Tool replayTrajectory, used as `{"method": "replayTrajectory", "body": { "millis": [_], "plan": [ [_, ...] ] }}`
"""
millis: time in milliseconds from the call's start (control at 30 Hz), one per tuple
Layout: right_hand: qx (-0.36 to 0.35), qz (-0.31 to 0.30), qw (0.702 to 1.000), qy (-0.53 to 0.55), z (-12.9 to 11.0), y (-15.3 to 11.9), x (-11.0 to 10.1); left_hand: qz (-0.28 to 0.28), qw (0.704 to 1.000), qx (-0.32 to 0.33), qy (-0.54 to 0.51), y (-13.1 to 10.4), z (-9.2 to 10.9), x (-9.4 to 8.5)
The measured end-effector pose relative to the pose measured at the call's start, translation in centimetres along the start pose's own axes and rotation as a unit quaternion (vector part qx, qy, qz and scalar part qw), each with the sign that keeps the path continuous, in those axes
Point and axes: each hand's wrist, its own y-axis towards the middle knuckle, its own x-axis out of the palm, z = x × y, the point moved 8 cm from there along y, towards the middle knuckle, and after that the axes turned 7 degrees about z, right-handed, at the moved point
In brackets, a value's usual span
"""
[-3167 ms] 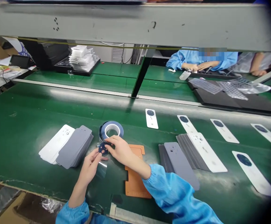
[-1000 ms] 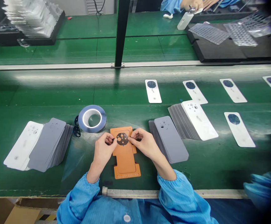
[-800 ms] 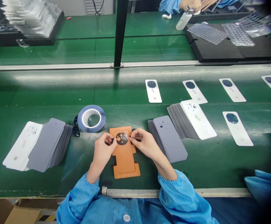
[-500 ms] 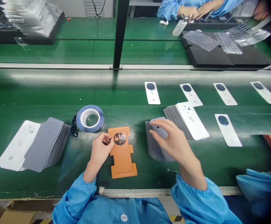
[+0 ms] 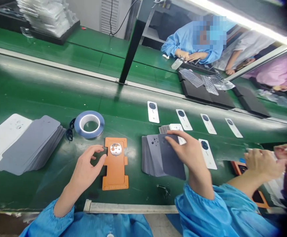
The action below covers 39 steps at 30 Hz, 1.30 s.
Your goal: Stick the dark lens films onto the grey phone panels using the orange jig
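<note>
An orange fixture lies in front of me with a round, perforated piece at its top, which looks silvery. My left hand is just left of the fixture, thumb and fingers apart, with nothing between them. To the right, my right hand pinches the top edge of a dark grey panel. That panel overlaps a fanned stack of grey panels. The fingertips cover part of its upper edge.
Left are a fanned panel stack, a blue tape roll and small black pieces. White panels with dark discs lie behind and right. A neighbour's hands work at the right edge. A post stands behind.
My left hand has moved off the fixture's round piece and opened. My right hand has closed on a grey panel and shifted it right. The view has tilted, and a neighbour's hands have appeared.
</note>
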Motion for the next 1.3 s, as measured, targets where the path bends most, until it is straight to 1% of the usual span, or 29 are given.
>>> {"method": "replayTrajectory", "body": {
  "millis": [67,100,133,167,200,233,300,333,400,467,533,600,667,700,767,833,900,967,1067,1167,1300],
  "plan": [
    [0.050,0.052,0.996,0.055,-0.6,-0.4,-2.7,-0.005,1.000,0.006,-0.003,-0.6,0.2,-0.3],
    [0.074,0.070,0.991,0.090,-1.1,-0.8,-3.5,-0.012,1.000,0.005,-0.003,-0.8,0.2,-0.3],
    [0.092,0.079,0.984,0.132,-1.8,-1.2,-3.7,-0.022,1.000,0.006,-0.003,-1.0,0.1,-0.2],
    [0.108,0.076,0.975,0.179,-2.6,-1.6,-3.2,-0.036,0.999,0.010,-0.002,-1.1,-0.1,0.1],
    [0.123,0.057,0.964,0.228,-3.6,-2.2,-2.1,-0.054,0.998,0.020,-0.002,-1.3,-0.1,0.4],
    [0.138,0.028,0.951,0.275,-4.7,-2.8,-0.3,-0.073,0.997,0.035,-0.004,-1.5,-0.1,0.8],
    [0.166,-0.049,0.920,0.351,-7.0,-4.3,4.2,-0.112,0.991,0.072,-0.006,-1.9,0.0,1.6],
    [0.175,-0.080,0.908,0.373,-8.0,-5.1,6.5,-0.129,0.988,0.087,-0.004,-2.1,0.1,2.0],
    [0.190,-0.121,0.889,0.399,-9.3,-6.5,10.4,-0.155,0.982,0.106,0.007,-2.4,0.1,2.7],
    [0.196,-0.131,0.879,0.414,-9.9,-7.4,12.9,-0.168,0.979,0.109,0.025,-2.6,-0.1,3.3],
    [0.191,-0.123,0.879,0.419,-9.8,-7.9,14.2,-0.167,0.979,0.109,0.043,-2.7,-0.3,3.8],
    [0.174,-0.125,0.885,0.413,-9.7,-8.2,14.8,-0.163,0.978,0.114,0.066,-2.7,-0.5,4.2],
    [0.150,-0.146,0.892,0.400,-9.6,-8.3,15.4,-0.164,0.975,0.122,0.091,-2.7,-0.8,4.5],
    [0.130,-0.155,0.900,0.385,-9.7,-8.3,15.6,-0.167,0.972,0.126,0.103,-2.7,-0.9,4.6],
    [0.064,-0.153,0.930,0.328,-9.9,-8.1,15.5,-0.172,0.968,0.134,0.125,-2.7,-1.1,4.7],
    [-0.024,-0.118,0.965,0.234,-10.2,-7.9,15.0,-0.177,0.962,0.145,0.148,-2.6,-0.9,4.7],
    [-0.103,-0.084,0.981,0.140,-10.7,-8.0,14.5,-0.188,0.953,0.164,0.171,-2.5,-0.5,4.8],
    [-0.157,-0.075,0.982,0.068,-11.1,-8.8,14.5,-0.199,0.944,0.185,0.189,-2.5,0.0,5.0],
    [-0.203,-0.098,0.974,-0.002,-11.5,-10.5,15.1,-0.198,0.937,0.199,0.207,-2.4,0.7,5.3],
    [-0.216,-0.112,0.969,-0.043,-11.6,-12.0,15.7,-0.180,0.937,0.198,0.223,-2.2,1.4,5.7],
    [-0.209,-0.114,0.969,-0.063,-11.7,-12.5,16.0,-0.170,0.936,0.200,0.237,-2.0,2.1,5.9]
  ]
}}
